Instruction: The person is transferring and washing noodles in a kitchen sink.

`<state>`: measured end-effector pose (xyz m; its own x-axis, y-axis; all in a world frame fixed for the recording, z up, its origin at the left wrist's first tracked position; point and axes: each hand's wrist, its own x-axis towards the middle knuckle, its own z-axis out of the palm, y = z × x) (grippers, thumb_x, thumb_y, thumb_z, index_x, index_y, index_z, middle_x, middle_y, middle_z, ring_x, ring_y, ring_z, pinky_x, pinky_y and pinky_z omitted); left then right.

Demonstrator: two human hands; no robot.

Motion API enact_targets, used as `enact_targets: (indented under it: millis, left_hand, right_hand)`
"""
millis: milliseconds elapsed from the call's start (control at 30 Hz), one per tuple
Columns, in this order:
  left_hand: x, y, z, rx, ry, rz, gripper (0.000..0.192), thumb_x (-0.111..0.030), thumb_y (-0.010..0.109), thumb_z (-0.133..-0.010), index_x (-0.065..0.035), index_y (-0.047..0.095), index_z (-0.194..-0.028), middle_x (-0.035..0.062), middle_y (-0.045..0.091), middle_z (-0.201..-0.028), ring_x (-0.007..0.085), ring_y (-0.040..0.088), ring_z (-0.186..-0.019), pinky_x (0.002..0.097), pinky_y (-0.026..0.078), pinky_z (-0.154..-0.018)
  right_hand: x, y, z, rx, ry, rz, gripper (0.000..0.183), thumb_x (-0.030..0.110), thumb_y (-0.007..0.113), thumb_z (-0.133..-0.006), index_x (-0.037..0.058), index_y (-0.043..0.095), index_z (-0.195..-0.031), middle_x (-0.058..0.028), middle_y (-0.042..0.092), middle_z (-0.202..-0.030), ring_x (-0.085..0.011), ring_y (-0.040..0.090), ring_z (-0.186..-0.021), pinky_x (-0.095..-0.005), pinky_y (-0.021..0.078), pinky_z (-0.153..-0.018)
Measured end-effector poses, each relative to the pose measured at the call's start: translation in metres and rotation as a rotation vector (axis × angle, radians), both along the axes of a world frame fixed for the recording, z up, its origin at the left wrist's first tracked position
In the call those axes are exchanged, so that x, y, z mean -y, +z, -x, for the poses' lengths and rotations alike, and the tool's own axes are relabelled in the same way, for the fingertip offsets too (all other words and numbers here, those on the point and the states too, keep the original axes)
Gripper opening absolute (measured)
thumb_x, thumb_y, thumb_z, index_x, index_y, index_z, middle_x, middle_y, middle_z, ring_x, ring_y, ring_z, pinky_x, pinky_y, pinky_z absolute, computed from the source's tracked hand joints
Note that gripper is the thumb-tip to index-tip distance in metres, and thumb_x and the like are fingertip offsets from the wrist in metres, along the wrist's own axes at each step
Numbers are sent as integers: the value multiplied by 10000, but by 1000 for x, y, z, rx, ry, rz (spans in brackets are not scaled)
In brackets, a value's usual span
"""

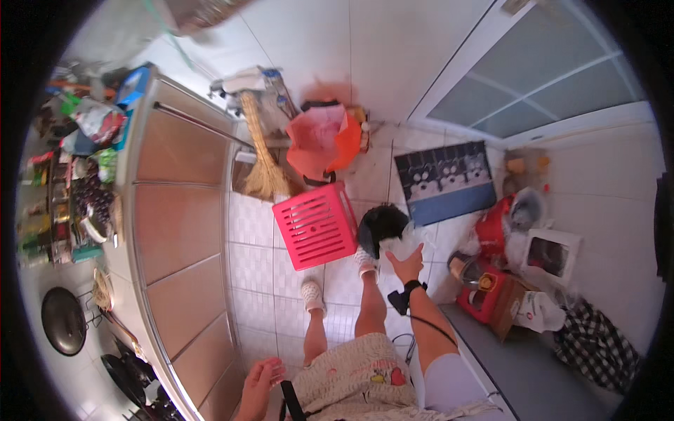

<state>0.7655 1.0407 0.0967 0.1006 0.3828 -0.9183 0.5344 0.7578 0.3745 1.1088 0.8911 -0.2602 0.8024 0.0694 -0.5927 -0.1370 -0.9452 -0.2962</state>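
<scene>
My right hand (408, 267), with a black strap and device at the wrist, reaches forward with thumb and forefinger spread. Thin translucent plastic (398, 245) shows just past them; whether the hidden fingers hold it I cannot tell. Beyond it is a dark bin or bag (383, 223) with a black mouth, close to my right shoe. My left hand (262, 374) hangs low beside my apron-like patterned clothing (347, 381), fingers loosely bent and blurred, with nothing visible in it. A pink slatted plastic stool (316, 226) stands left of the dark bin.
An orange bag (321, 139) and a straw broom (258, 152) are by the far wall. A blue patterned mat (447, 181) lies before the glazed door (532, 79). Left runs a counter with brown cabinet doors (181, 231). Boxes, a red container (495, 226) and bags crowd the right.
</scene>
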Motion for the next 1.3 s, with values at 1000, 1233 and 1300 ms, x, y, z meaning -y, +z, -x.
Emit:
enact_targets:
  millis: [1000, 1233, 1300]
  left_hand:
    - [117, -23, 76, 12, 519, 49, 372, -254, 447, -1055, -14, 471, -1337, 115, 578, -1260, 210, 579, -1135, 341, 474, -983]
    - [259, 19, 234, 337, 660, -277, 426, -223, 498, -1037, -47, 430, -1419, 123, 601, -1248, 196, 589, -1126, 310, 474, -975]
    - [285, 63, 276, 145, 713, -466, 352, -251, 483, -1043, -6, 527, -1292, 75, 613, -1192, 163, 585, -1096, 330, 478, -967]
  right_hand:
    - [-39, -97, 10, 86, 949, -258, 473, 36, 584, -811, 11, 449, -1263, -241, 448, -1277, -441, 503, -1153, -467, 474, -941]
    - [-155, 123, 179, 292, 1344, -613, 346, 17, 553, -836, 32, 501, -1178, -215, 515, -1151, -429, 558, -1022, -480, 496, -831]
    - [-151, 175, 265, 344, 1511, -755, 332, 11, 555, -837, 38, 512, -1165, -212, 529, -1121, -427, 571, -980, -480, 500, -807]
